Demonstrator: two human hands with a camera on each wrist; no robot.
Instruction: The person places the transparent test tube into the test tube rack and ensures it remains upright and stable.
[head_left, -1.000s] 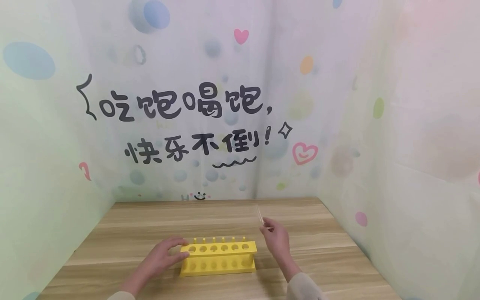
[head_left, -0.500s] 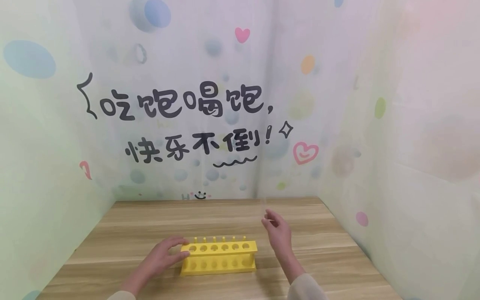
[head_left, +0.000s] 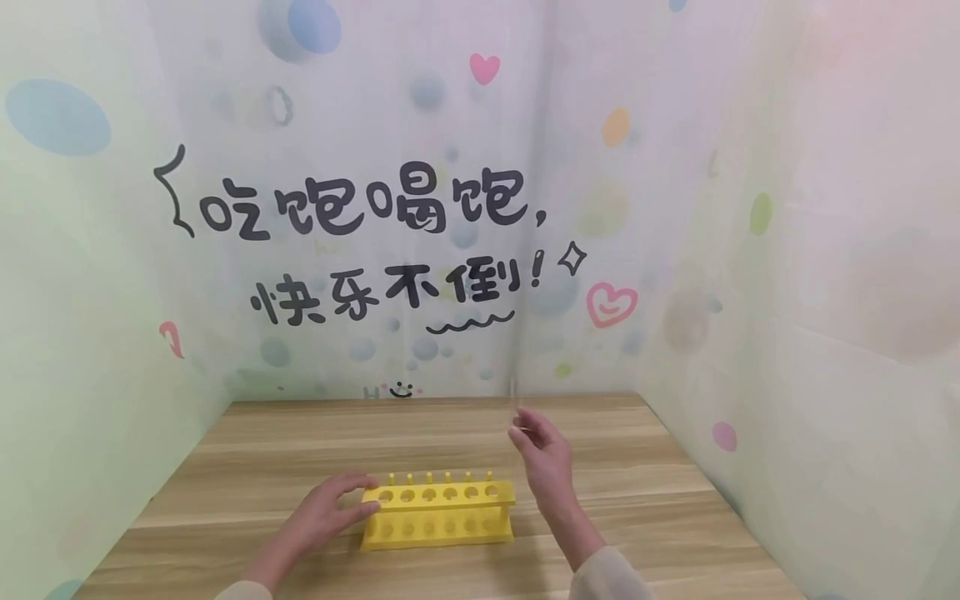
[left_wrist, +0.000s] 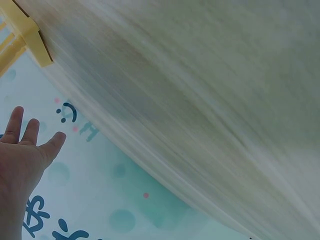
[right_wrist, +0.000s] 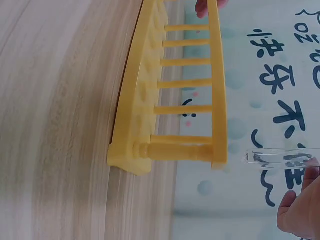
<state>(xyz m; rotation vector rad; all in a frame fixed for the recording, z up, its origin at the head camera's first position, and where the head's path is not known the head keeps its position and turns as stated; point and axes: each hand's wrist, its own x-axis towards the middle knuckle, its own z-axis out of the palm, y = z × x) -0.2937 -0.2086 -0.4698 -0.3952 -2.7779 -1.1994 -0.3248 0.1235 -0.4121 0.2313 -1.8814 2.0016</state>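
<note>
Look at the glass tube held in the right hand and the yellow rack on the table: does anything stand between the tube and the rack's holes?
Nothing visible does. The right hand pinches the clear test tube above and just right of the yellow rack, whose top holes all look empty. The left hand rests on the rack's left end, clear of the holes near the tube.

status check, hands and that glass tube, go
Left hand steadies yellow rack. Right hand pinches clear tube, upright above rack's right end. Nothing in the way.

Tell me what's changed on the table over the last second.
The right hand, pinching the clear test tube, shifted slightly left toward the yellow rack and stood the tube more upright. The left hand stayed resting on the rack's left end; the rack did not move.
</note>
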